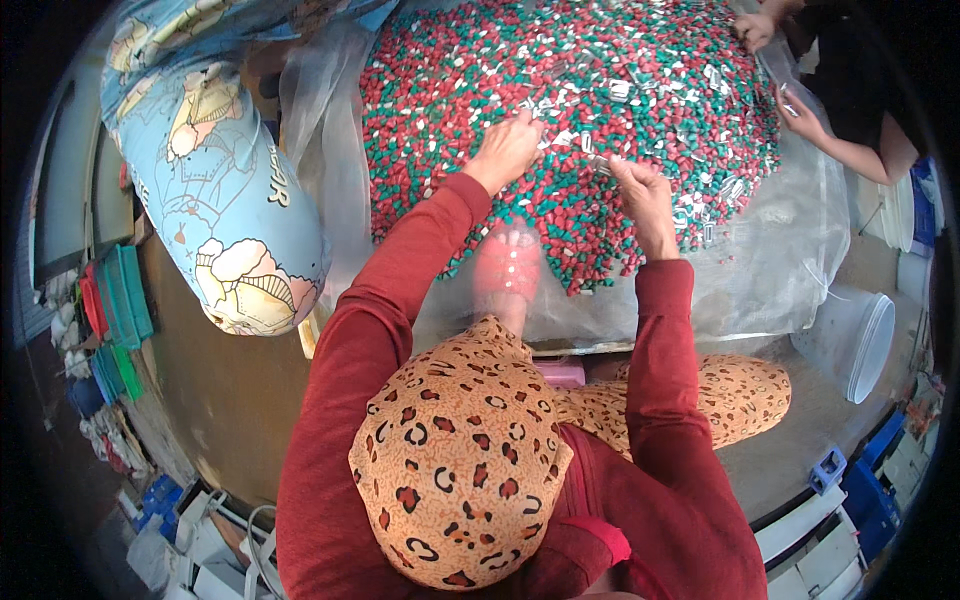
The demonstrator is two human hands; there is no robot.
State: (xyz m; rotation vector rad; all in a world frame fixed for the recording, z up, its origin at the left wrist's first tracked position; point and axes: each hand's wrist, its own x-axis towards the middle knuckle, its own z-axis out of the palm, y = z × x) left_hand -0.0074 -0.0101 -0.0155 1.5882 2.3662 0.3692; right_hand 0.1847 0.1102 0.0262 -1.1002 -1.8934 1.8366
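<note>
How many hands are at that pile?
4: the person's left hand and right hand over the pile; one co-worker hand at its upper right, another hand just below. More may hide.

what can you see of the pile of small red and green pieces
The pile is a broad, loose spread of small, plastic-looking red and green pieces, with white ones scattered among them, some frame-like. It lies on a translucent sheet and runs to the picture's top edge. The left hand and right hand are at its nearer part; a co-worker's hands are by its right side.
</note>
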